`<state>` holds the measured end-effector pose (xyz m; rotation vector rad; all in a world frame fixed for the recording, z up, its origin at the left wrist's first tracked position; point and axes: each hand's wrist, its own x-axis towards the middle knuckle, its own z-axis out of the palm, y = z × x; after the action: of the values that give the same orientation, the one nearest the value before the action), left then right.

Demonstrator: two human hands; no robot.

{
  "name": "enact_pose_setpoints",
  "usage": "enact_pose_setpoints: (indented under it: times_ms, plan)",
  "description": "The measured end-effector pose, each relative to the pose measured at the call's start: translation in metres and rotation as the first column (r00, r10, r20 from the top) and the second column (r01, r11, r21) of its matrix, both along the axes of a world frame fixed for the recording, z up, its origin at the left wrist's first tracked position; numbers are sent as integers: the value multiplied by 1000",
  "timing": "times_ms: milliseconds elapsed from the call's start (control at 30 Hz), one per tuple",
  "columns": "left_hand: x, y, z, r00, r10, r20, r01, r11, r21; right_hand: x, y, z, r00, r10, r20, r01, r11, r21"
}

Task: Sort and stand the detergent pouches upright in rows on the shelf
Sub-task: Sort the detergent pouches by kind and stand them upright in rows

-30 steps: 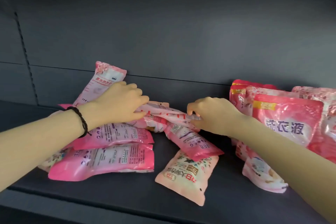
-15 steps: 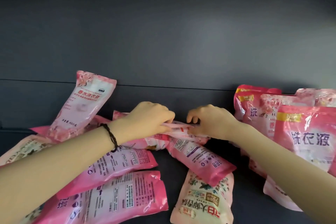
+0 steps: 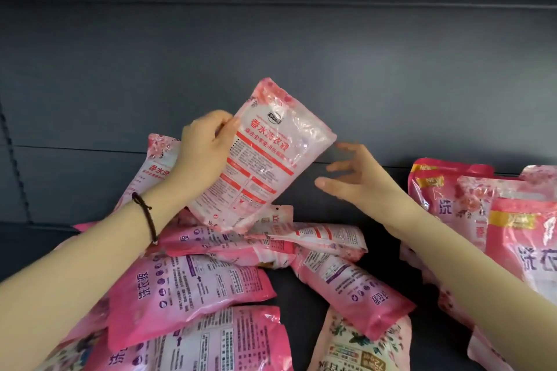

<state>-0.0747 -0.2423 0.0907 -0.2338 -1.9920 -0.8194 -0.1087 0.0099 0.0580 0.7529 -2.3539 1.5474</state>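
Observation:
My left hand (image 3: 205, 147) grips a pale pink detergent pouch (image 3: 262, 159) by its left edge and holds it raised and tilted above the pile, back label facing me. Just right of it, my right hand (image 3: 358, 178) hovers with fingers spread and holds nothing. Several pink pouches lie flat in a heap (image 3: 187, 289) below. One more pale pouch (image 3: 156, 166) leans against the back wall behind my left wrist. Several upright pouches (image 3: 512, 220) stand in a group at the right.
A peach floral pouch (image 3: 361, 346) lies at the front centre. The dark grey shelf floor (image 3: 382, 232) shows between the heap and the upright group. The dark back panel (image 3: 271, 54) rises behind everything.
My left hand has lifted the pale pouch up off the pile and tilted it upright. My right hand let go of it and opened beside it.

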Motion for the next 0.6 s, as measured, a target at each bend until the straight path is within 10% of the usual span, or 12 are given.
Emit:
enact_pose_setpoints:
  times_ms: [300,600]
  plan:
    - [27,21,-14,972,-234,17,195,844,500,27,-33,-7,953,281,109,-229,911,-344]
    - [43,48,-43,920,-391,18,287,705,648,65,-23,-16,999,-27,-18,18,931,-365]
